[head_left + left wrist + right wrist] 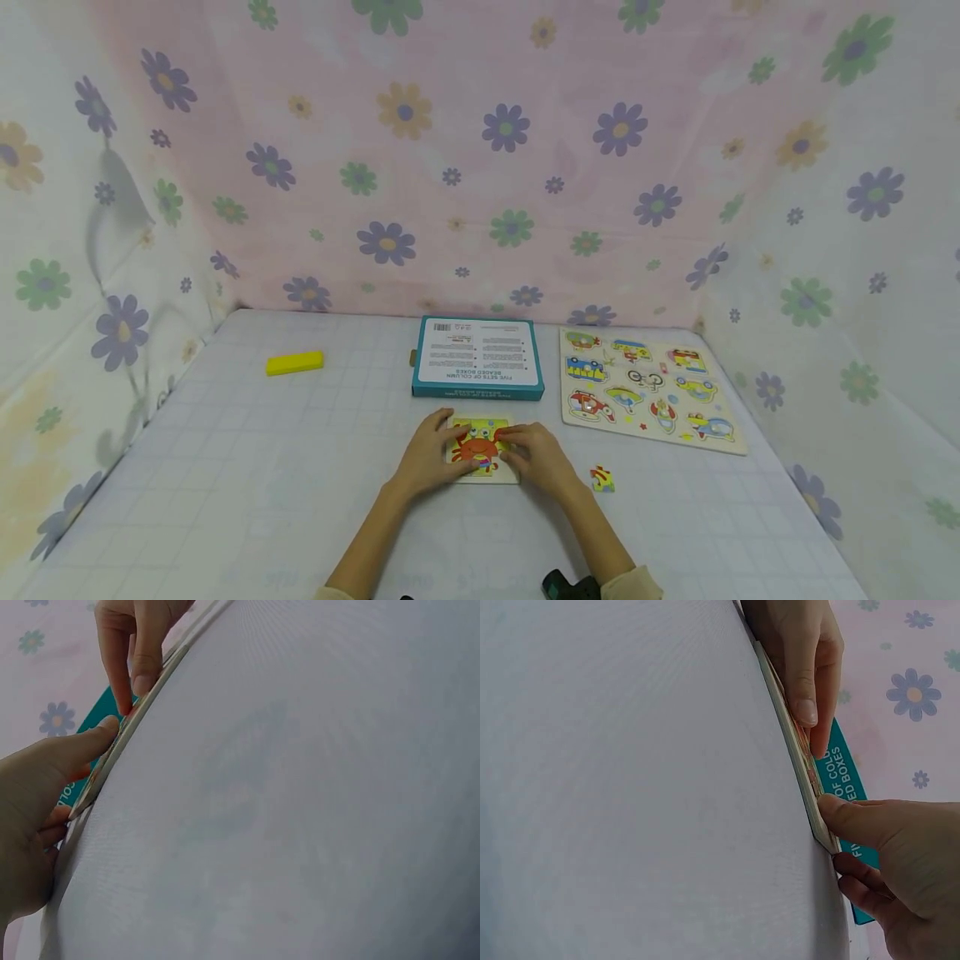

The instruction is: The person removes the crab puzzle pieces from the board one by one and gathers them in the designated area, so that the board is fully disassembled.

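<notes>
A small wooden jigsaw puzzle (477,448) with a red crab on yellow lies between both hands at the front middle of the table. From its left side my left hand (433,454) grips it, thumb on the lower part and fingers along the upper left. My right hand (542,457) pinches a crab puzzle piece at the right side of the board with thumb and forefinger. Pale bare board shows at the lower right corner. A loose red-and-yellow puzzle piece (602,479) lies right of the right hand. Both wrist views show the board's edge (799,761) side-on, hiding its face.
Behind the puzzle lies a teal box (477,358) with a white printed label. A wooden vehicle puzzle board (645,387) lies at the right. To the left is a yellow block (295,363). Flowered cloth walls enclose the back and sides; a dark device (570,586) sits by the right wrist.
</notes>
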`<act>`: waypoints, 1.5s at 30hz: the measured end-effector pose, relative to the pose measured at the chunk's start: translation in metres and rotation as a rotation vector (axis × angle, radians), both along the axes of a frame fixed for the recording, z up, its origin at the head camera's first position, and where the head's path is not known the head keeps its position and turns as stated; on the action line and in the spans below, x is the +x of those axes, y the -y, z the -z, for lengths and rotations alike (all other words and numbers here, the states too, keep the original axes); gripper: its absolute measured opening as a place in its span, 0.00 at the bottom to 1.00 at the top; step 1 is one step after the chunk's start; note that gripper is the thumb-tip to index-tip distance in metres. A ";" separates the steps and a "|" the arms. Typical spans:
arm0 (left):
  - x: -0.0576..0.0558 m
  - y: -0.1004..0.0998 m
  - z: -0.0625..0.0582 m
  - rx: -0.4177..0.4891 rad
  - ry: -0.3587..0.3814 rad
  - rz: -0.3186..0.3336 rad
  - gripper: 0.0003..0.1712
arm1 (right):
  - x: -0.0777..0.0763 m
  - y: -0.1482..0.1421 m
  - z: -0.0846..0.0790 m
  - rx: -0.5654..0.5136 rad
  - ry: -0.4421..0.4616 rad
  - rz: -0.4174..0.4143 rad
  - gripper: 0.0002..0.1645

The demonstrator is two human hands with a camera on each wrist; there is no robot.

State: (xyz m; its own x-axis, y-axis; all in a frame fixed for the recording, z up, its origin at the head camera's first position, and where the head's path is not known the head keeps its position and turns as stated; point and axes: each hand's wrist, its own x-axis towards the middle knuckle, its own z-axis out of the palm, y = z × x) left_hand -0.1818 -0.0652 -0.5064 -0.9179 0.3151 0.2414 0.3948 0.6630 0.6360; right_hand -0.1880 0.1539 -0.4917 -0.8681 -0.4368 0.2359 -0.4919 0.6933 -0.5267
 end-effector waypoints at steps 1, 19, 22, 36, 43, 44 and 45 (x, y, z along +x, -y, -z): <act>0.000 0.000 0.000 -0.003 -0.003 0.000 0.34 | 0.000 0.000 0.000 0.009 0.000 -0.006 0.15; 0.001 -0.002 0.001 0.000 -0.001 -0.012 0.32 | -0.002 -0.004 0.001 0.058 -0.132 -0.079 0.10; 0.000 -0.002 0.001 -0.014 0.004 -0.017 0.33 | -0.002 -0.004 -0.001 0.037 -0.089 -0.067 0.10; 0.000 -0.004 0.001 -0.046 0.026 -0.034 0.33 | -0.002 -0.006 -0.001 -0.061 0.004 0.008 0.10; 0.000 -0.004 0.000 -0.033 0.026 -0.033 0.33 | -0.003 -0.006 -0.003 -0.105 0.023 0.001 0.09; 0.000 -0.004 0.000 -0.034 0.026 -0.033 0.33 | -0.003 -0.007 -0.004 -0.112 0.028 0.001 0.09; 0.000 -0.004 0.000 -0.035 0.027 -0.034 0.33 | -0.003 -0.007 -0.004 -0.116 0.030 -0.002 0.09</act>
